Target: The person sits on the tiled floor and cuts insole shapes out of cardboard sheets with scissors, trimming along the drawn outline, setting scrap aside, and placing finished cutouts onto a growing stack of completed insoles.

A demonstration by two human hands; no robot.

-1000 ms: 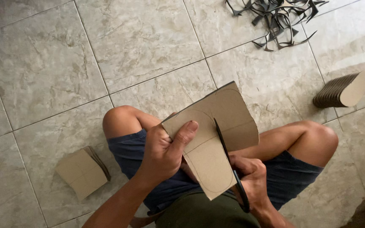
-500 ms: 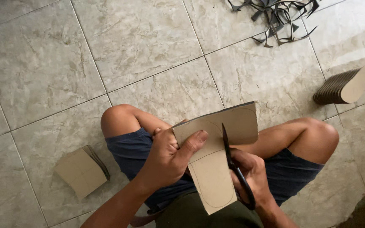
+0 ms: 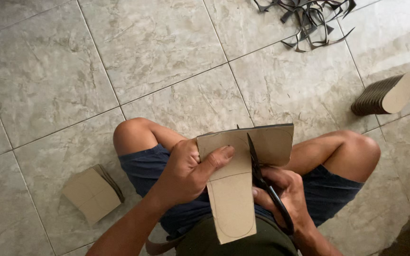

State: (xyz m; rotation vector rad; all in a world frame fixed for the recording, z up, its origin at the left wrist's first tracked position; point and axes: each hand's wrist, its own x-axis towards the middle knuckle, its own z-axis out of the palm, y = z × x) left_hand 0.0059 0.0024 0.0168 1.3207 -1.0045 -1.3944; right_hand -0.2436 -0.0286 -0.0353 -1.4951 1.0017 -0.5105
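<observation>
While your left hand [image 3: 186, 173] pinches the cardboard sheet [image 3: 240, 180] mid-frame, your right hand [image 3: 283, 196] grips black scissors [image 3: 262, 178] cutting into it.

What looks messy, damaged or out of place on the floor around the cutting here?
Only the tangle of dark offcut strips strewn loose on the tiled floor at the top looks messy. The stack of cut shapes lies tipped on its side, and the square cardboard pile is slightly fanned. The cardboard piece being cut looks intact.
</observation>
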